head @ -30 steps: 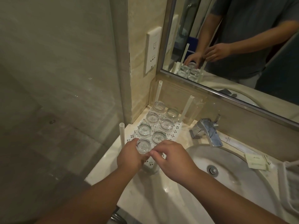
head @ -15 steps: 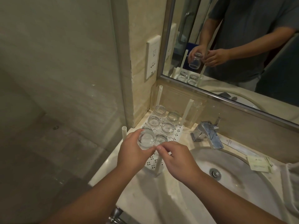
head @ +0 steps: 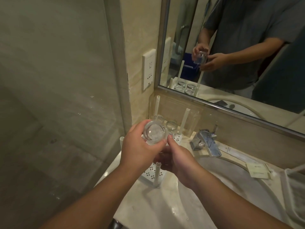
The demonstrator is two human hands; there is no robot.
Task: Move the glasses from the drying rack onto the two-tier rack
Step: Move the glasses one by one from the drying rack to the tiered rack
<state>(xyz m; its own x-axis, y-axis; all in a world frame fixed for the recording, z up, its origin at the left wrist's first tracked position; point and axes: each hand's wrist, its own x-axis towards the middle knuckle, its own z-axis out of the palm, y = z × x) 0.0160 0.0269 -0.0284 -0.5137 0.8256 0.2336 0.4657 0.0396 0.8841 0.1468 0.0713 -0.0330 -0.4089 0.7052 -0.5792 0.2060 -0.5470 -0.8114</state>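
Clear, small round drinking glass (head: 154, 133) held up over the white perforated plastic rack with upright tube posts (head: 151, 172), left hand (head: 140, 150) curled round its wall, mouth or base toward the camera, hard to tell which. Right hand (head: 177, 160) just below and beside the glass, thumb tip touching its side, remaining fingers cupped under it and partly hidden; whether gripping or only steadying, cannot tell. Behind the lifted glass, toward the mirror (head: 239, 52), more clear glasses (head: 171, 125) standing on the rack's tray near the far posts; exact count hidden by the hands. Right of the rack, chrome faucet (head: 205, 142) and pale oval basin (head: 231, 187). Judging by the posts carrying no upper shelf, second tier absent or out of sight. Likely early to midway: one glass in transit, several awaiting.
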